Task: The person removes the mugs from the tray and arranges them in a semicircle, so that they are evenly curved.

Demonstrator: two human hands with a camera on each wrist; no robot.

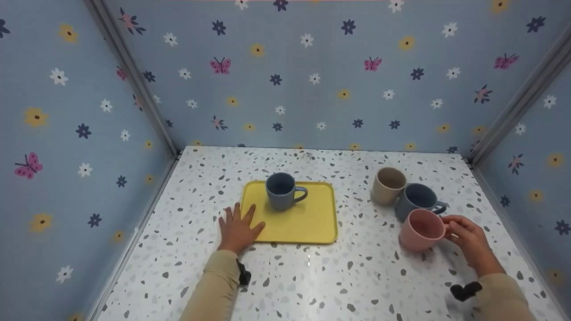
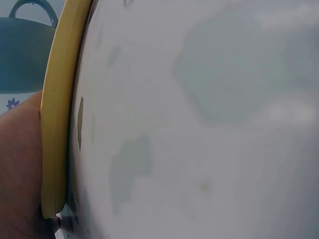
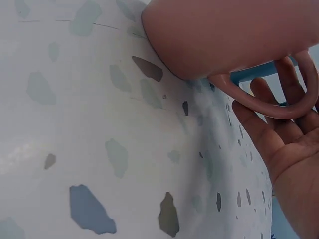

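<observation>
My left hand [image 1: 237, 228] lies with fingers spread over the left edge of a yellow tray [image 1: 312, 227]. On that tray, a blue mug [image 1: 281, 196] stands upright, its handle toward the right. At the right, my right hand [image 1: 468, 238] grips the handle of a pink mug [image 1: 415, 236]; in the right wrist view the fingers [image 3: 291, 82] reach through the handle loop. Just behind the pink mug is a second blue mug [image 1: 403, 205], partly hidden by it. A beige cup [image 1: 386, 191] stands next to that blue mug, farther back.
The white speckled table [image 1: 348, 276] spreads between the tray and the mugs on the right. Blue flowered panels [image 1: 312, 102] enclose it at the back and both sides. Black wrist cameras [image 1: 465, 291] sit at both sleeve cuffs.
</observation>
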